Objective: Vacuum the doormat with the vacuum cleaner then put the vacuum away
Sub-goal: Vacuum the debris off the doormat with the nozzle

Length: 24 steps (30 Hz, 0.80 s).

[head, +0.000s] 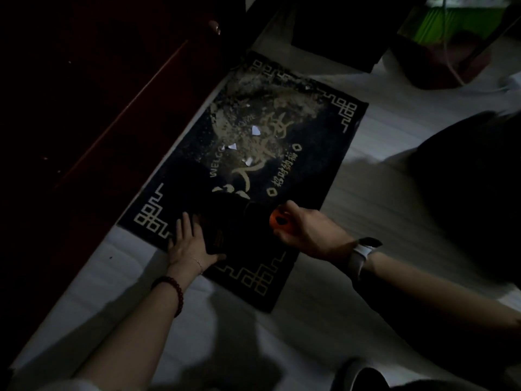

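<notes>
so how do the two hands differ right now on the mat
The left hand lies flat with straight fingers pressing the doormat near its corner; the right hand is curled round the dark vacuum's orange part. The left wrist wears a red bead bracelet; the right wrist wears a white-strapped watch. Both are over the mat's near end.

Vacuum cleaner (239, 221) body lost in darkness; right hand (307, 228) motion-blurred; green container (462, 21) edge-cropped.
</notes>
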{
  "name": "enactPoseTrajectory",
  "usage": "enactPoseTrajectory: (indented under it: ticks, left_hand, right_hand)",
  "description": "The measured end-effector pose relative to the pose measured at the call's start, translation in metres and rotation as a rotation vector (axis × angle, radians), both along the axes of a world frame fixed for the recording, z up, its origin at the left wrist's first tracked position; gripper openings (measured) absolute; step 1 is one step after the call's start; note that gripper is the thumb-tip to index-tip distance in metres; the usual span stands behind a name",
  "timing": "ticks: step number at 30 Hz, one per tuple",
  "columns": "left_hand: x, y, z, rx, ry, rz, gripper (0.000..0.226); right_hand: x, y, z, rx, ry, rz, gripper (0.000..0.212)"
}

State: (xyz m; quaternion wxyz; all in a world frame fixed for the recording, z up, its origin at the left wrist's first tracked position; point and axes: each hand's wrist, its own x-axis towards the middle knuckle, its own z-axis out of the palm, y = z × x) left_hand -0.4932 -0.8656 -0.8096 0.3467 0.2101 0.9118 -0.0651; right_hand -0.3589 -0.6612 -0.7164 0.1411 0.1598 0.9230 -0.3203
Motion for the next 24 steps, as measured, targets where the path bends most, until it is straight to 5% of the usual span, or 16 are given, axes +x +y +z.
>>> enactPoseTrajectory:
  ticks: [4, 11, 16, 24]
  left_hand:
    - [-0.007, 0.0, 0.003, -0.023, -0.019, -0.031, 0.117]
    - [-0.043, -0.002, 0.04, -0.093, -0.346, -0.027, 0.103]
    - [-0.049, 0.028, 0.04, -0.048, -0.322, 0.073, 0.102]
    - [-0.062, 0.082, 0.055, 0.034, -0.301, 0.22, 0.11]
  right_hand:
    - [-0.014, -0.002, -0.009, -0.002, -0.043, 0.021, 0.042]
    - [-0.023, 0.03, 0.013, -0.032, -0.115, -0.172, 0.038]
    - [-0.027, 0.039, 0.009, -0.062, -0.041, -0.111, 0.036]
    - [-0.045, 0.118, 0.014, -0.066, 0.11, -0.43, 0.036]
